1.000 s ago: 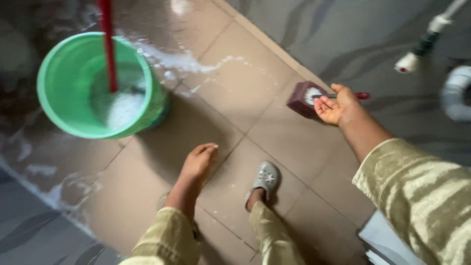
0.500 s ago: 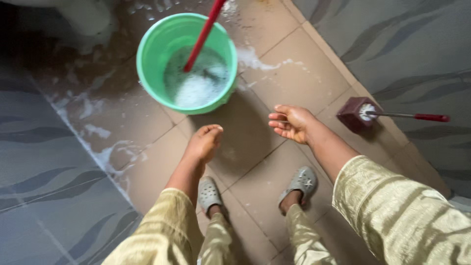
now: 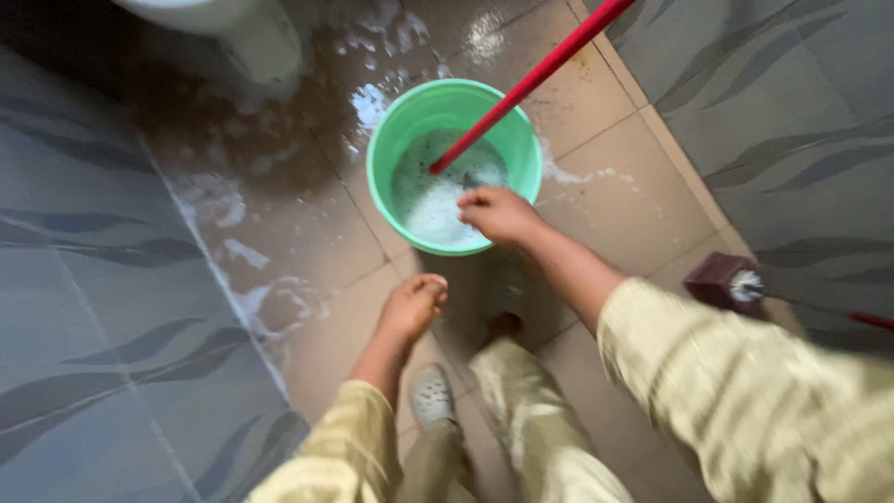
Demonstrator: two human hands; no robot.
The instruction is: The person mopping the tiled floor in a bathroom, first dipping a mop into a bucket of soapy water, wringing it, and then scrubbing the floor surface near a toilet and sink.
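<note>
Hands first: your right hand (image 3: 498, 214) sits over the near rim of the green bucket (image 3: 396, 140), at about 6 o'clock on its circle, fingers curled loosely downward; whether it touches the rim or only hovers above it is not clear, and nothing shows in its grip. Your left hand (image 3: 413, 305) hangs lower, at about 7 o'clock from the bucket, fingers bent in, holding nothing and well clear of the right.

That bucket stands on the brown tiled floor (image 3: 605, 196), upper middle of the view, with soapy water (image 3: 438, 200) pooled in its bottom. One red handle (image 3: 540, 74) slants out of it toward 1 o'clock, its lower end down in the suds, so it probably leans on the rim to stay upright.

Foam and wet streaks (image 3: 233, 251) spread from the bucket toward 9 o'clock, along the foot of the grey patterned wall (image 3: 93, 279). At 11 o'clock is the base of a white fixture (image 3: 251, 42). At 4 o'clock a dark red holder (image 3: 717, 279) stands by the other wall with a white brush head (image 3: 748, 287) in it.

Counted: one bucket, one long red handle, one brush in one holder, and one grey clog (image 3: 433, 393) in clear view.
</note>
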